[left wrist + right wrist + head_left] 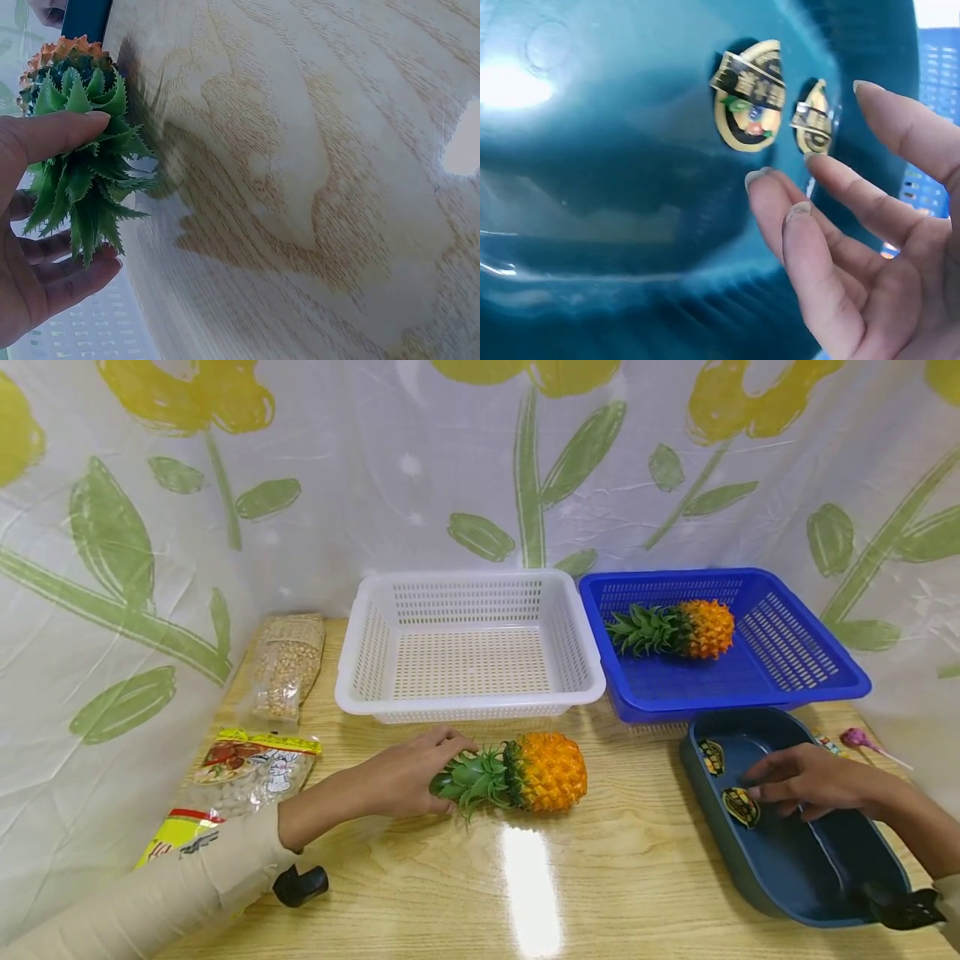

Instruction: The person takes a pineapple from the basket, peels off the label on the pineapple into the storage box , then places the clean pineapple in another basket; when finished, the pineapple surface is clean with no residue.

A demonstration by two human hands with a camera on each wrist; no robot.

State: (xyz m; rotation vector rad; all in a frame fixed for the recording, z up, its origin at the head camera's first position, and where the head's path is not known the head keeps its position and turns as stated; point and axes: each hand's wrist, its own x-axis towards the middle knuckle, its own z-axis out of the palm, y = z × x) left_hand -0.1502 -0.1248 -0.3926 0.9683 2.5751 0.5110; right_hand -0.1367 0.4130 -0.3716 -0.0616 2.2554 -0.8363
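Note:
My left hand (pixel 412 772) grips the leafy green crown of a small orange pineapple (pixel 551 772) on its side at the wooden table. In the left wrist view the thumb (pixel 71 135) lies across the crown leaves (pixel 86 180), and the other fingers curl behind them. Over the inside of a dark teal basin (pixel 720 852) is my right hand (pixel 825 781), fingers loosely bent and holding nothing. Close to its fingertips are two oval black-and-gold badges, one (pixel 750 97) on the basin's inner surface and a second (pixel 814 120) beside it.
A white basket (pixel 468 706) stands at the back. To its right, a blue basket (pixel 795 652) holds another pineapple (pixel 705 628). Two food bags lie left, one tan (pixel 288 668), one yellow and red (pixel 255 768). A lollipop (pixel 855 737) lies right of the basin.

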